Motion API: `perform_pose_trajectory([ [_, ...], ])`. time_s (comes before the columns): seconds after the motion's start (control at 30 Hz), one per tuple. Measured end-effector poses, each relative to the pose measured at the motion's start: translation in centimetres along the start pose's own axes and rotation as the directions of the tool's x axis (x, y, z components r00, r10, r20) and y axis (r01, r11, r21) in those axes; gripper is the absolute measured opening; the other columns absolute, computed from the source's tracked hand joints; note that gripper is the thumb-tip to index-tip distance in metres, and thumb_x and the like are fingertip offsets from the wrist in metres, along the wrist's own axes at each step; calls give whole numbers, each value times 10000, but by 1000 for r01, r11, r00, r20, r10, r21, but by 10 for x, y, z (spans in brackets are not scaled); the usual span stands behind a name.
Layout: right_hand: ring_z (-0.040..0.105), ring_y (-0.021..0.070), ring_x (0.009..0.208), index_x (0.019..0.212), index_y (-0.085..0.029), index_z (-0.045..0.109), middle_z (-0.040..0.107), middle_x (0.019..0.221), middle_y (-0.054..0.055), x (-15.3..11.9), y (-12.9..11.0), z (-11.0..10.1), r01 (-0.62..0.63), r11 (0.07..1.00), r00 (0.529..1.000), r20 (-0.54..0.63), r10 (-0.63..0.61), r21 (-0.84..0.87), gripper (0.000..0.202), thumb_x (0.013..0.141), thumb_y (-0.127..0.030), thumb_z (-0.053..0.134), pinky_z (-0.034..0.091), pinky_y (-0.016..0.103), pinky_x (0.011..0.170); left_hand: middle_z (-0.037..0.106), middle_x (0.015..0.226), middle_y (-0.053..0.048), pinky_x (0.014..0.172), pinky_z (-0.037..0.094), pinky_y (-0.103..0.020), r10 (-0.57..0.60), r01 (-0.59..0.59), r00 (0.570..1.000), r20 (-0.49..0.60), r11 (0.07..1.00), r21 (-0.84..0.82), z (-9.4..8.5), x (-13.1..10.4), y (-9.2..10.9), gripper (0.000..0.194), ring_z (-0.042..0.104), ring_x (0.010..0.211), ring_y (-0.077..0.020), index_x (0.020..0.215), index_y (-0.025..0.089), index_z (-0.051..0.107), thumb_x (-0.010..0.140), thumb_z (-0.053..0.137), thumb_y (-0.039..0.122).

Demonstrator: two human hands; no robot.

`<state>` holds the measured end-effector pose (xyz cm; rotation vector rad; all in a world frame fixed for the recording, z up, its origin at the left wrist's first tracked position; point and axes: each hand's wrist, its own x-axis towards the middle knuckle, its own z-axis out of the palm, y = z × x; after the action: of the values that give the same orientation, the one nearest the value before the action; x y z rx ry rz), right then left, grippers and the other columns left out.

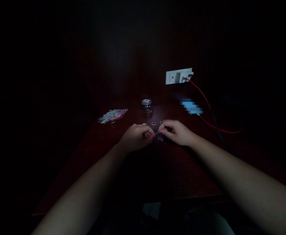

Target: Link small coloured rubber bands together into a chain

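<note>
Both hands meet over the dark red table (182, 176), pinching a thin purple elastic hair tie (156, 133) stretched between their fingertips. My left hand (136, 137) is closed on its left end, and my right hand (176, 131) is closed on its right end. Beneath the fingertips lies a small clump of purple bands (160, 138), partly covered by the right hand. Just beyond the hands, small ring-shaped ties sit in a row: a yellow one (144, 124), a pink one (153, 124) and a green one (161, 122). A blue one at the row's left is mostly hidden behind my left hand.
A loose heap of coloured elastic ties (112, 116) lies at the far left. A clear lidded jar (146, 106) stands at the back middle. To the right, a blurred blue phone-like object (191, 106) connects by red cable (201, 89) to a wall socket (172, 77). Surroundings are very dark.
</note>
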<state>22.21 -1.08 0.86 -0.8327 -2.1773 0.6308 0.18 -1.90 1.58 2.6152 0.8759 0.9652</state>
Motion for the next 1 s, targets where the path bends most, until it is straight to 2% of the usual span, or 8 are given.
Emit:
perform_pose_trajectory([
  [0.1,508,106,609,819,-147,639,579,708,15,1,2,1,8,1000,1000,9,-7,-24,166,866,-272,540,394,220,573,669,730,8,618,490,-206,-8,8,1000,29,1000,22,1,0,-1,79,617,641,-89,825,182,663,798,592,201],
  [0.23,526,110,633,816,-146,637,594,739,23,2,7,1,-7,997,999,31,10,-81,139,857,-229,533,402,225,598,674,811,5,652,489,-214,-21,16,993,119,999,45,3,0,-7,133,623,701,-97,923,204,660,817,580,205],
  [0.37,541,128,674,797,-149,640,611,761,32,3,11,-3,-36,984,999,35,42,-176,113,833,-187,540,407,244,641,665,959,-22,807,492,-305,-18,1,991,131,992,126,4,-1,-13,202,614,884,-157,1005,228,656,815,589,219],
  [0.5,545,150,725,797,-155,652,615,780,46,3,13,-6,-13,971,999,36,22,-238,112,826,-170,545,414,269,694,580,1227,-41,997,400,-451,-42,8,987,155,977,211,5,-4,-15,202,481,1182,-251,975,263,690,780,639,243],
  [0.63,548,161,742,786,-159,665,615,773,51,4,14,-7,15,964,998,68,3,-267,127,828,-167,546,412,289,726,481,1369,-33,1047,329,-542,-88,36,975,204,969,244,9,-5,-15,248,310,1339,-316,1015,293,695,770,660,272],
  [0.8,557,168,771,796,-170,682,623,787,53,4,19,-6,30,950,996,91,-2,-311,146,842,-196,546,409,297,755,391,1457,-24,1058,274,-610,-135,74,968,213,959,273,12,-5,-12,283,195,1397,-351,1064,311,684,782,659,312],
  [1.0,568,175,838,853,-190,700,641,844,55,5,23,-4,20,930,995,94,15,-367,144,841,-215,559,404,306,802,375,1474,-17,1070,245,-617,-150,80,957,247,959,273,14,-5,-11,305,181,1407,-357,1098,326,674,794,647,330],
])
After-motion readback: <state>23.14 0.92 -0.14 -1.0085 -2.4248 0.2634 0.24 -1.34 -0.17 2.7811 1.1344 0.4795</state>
